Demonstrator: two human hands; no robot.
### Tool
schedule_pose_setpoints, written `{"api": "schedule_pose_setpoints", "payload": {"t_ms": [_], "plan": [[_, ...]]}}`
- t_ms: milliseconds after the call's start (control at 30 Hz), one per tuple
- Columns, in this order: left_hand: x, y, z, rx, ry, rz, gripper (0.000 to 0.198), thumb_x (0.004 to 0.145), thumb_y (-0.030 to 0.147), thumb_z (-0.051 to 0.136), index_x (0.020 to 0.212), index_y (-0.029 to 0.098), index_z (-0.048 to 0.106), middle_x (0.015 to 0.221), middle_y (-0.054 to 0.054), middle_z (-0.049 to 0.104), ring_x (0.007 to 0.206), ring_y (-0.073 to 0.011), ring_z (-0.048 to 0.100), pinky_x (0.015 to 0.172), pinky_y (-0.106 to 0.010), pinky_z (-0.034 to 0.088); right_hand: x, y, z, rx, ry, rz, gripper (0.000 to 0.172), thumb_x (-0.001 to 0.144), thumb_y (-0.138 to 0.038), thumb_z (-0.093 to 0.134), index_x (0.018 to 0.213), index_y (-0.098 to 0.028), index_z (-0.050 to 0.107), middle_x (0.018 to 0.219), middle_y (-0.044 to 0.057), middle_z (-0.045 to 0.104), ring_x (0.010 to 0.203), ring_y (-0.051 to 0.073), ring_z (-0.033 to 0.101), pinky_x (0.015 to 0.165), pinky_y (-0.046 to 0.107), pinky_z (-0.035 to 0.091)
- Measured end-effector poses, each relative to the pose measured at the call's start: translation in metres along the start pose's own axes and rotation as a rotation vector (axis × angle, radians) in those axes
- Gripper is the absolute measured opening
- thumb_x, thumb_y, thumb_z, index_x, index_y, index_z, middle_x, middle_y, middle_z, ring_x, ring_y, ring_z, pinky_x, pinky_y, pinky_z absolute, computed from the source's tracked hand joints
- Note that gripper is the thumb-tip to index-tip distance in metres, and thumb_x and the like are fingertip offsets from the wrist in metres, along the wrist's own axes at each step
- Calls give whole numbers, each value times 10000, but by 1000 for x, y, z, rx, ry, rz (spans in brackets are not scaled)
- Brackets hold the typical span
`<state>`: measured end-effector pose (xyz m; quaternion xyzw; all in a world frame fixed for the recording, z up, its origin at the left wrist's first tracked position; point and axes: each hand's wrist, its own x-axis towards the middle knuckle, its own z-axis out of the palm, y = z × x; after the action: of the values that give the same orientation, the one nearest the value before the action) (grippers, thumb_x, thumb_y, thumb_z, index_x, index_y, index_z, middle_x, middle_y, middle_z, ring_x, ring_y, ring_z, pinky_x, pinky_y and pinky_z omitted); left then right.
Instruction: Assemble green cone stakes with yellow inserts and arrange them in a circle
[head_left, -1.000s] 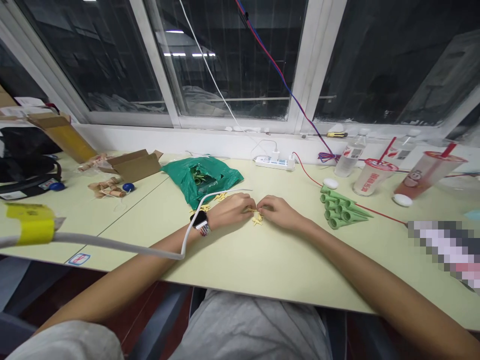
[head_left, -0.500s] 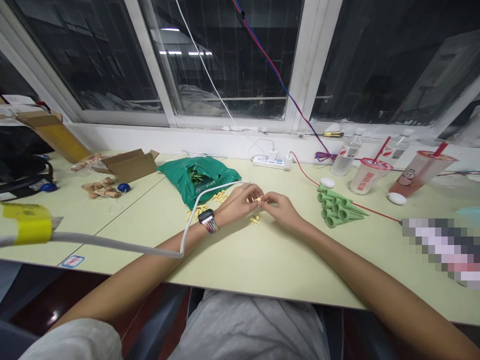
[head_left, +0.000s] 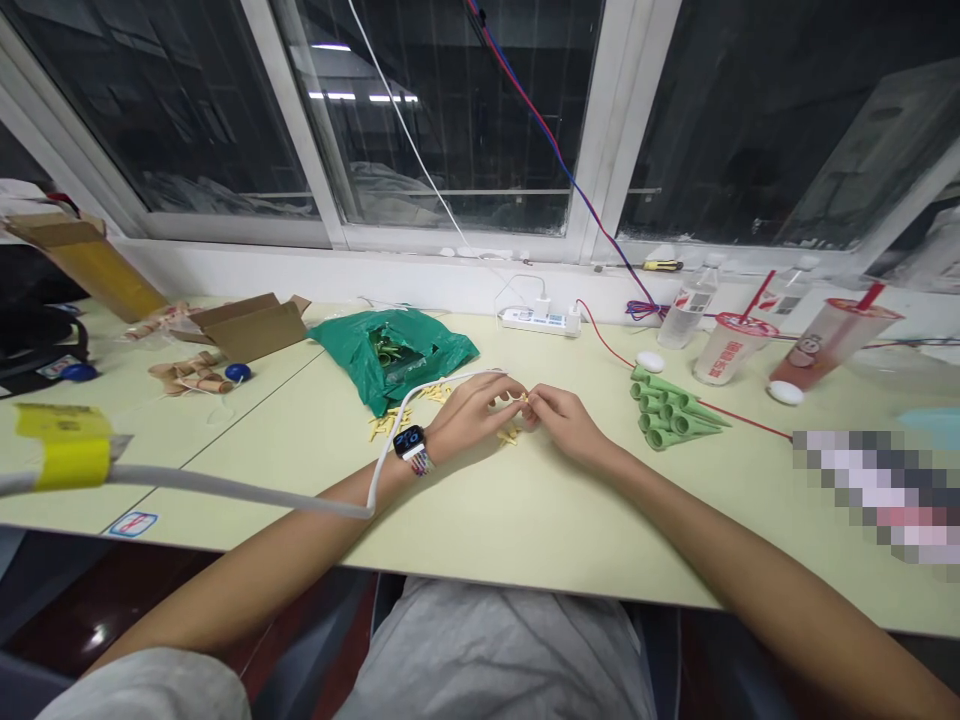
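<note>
- Evidently, a small pale-yellow plastic-looking piece [head_left: 525, 398] is pinched by left hand [head_left: 474, 410] and right hand [head_left: 561, 415].
- Held above the pale-green bench [head_left: 480, 530], inside its near edge.
- Two-handed handling is judged underway; steady fingertips are required.

Even light is washing over my table [head_left: 555, 540]; bright strips [head_left: 394, 98] are shining in dark panes [head_left: 487, 130]; glare is spotting the floor [head_left: 75, 625]. Wide-angle distortion is stretching my forearms [head_left: 720, 525] edgeward; the yellow piece [head_left: 524, 397] is looking indistinct.

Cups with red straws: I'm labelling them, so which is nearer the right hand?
The cup with red lettering, standing beyond the green cones; the other cup, bearing a cartoon figure, is farther right, away from the right hand.
</note>
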<state>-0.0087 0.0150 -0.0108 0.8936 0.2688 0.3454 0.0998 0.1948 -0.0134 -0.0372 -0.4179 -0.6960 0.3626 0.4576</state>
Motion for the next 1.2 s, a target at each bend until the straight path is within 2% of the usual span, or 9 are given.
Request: {"api": "schedule_pose_setpoints", "payload": {"t_ms": [133, 267, 333, 500, 667, 767, 900, 1067, 1200], "plan": [[-1, -1, -1, -26, 25, -13, 313, 1027, 389, 574, 1301, 241, 597, 1046, -50, 728, 922, -192, 683, 839, -334, 527, -2, -3, 6, 46, 23, 55, 410, 1016, -532, 444, 761, -224, 535, 696, -15, 568, 633, 151, 569, 654, 286, 489], [-1, -2, -6, 129, -8, 144, 194, 1047, 325, 528, 1135, 217, 663, 1011, -69, 728, 932, -211, 675, 855, -355, 498, -5, -7, 13, 127, 47, 126, 494, 1002, -619, 446, 694, -233, 467, 592, -43, 461, 514, 135, 492, 542, 274, 409], [-2, -3, -8, 176, -20, 185, 202, 1056, 276, 490, 1114, 212, 673, 1012, -74, 730, 934, -215, 671, 853, -360, 491, -5, -9, 15, 147, 40, 141, 517, 996, -636, 456, 666, -238, 435, 569, -47, 428, 490, 133, 464, 520, 277, 378], [-4, -5, -7, 207, -20, 190, 190, 1047, 269, 504, 1092, 223, 682, 1026, -76, 733, 957, -217, 675, 875, -360, 488, -7, -9, 18, 135, 42, 139, 548, 1000, -651, 444, 633, -248, 387, 512, -46, 411, 460, 140, 434, 522, 293, 364], [-6, -1, -5, 165, -19, 177, 183, 1050, 307, 516, 1020, 206, 664, 960, -73, 716, 905, -207, 663, 836, -341, 491, -9, -11, 16, 120, 17, 109, 535, 990, -650, 476, 649, -241, 421, 518, -47, 406, 485, 141, 411, 517, 287, 339], [-7, 4, -7, 72, -40, 142, 211, 1056, 355, 519, 1035, 203, 664, 966, -68, 705, 890, -196, 654, 819, -323, 489, -10, -11, 16, 154, 25, 110, 545, 983, -655, 490, 645, -236, 406, 529, -51, 379, 485, 129, 368, 503, 284, 308], [-6, 11, -6, -106, -62, 13, 285, 1084, 370, 453, 1014, 187, 660, 951, -60, 664, 877, -183, 624, 813, -309, 477, -10, -6, 19, 240, 28, 127, 546, 975, -680, 497, 674, -234, 401, 553, -61, 351, 484, 119, 338, 489, 278, 286], [-4, 18, -1, -267, -56, -116, 333, 1067, 378, 476, 844, 179, 621, 816, -24, 627, 779, -167, 598, 767, -295, 459, -13, -3, 21, 220, 72, 57, 512, 1002, -655, 475, 721, -228, 457, 595, -51, 357, 522, 123, 296, 498, 273, 266], [-3, 19, 1, -469, -107, -237, 330, 1058, 408, 483, 845, 179, 589, 697, 4, 629, 667, -152, 601, 700, -277, 464, -15, -5, 18, 188, 47, 35, 485, 1017, -631, 469, 753, -226, 501, 575, -56, 330, 516, 127, 295, 499, 275, 257]]}}
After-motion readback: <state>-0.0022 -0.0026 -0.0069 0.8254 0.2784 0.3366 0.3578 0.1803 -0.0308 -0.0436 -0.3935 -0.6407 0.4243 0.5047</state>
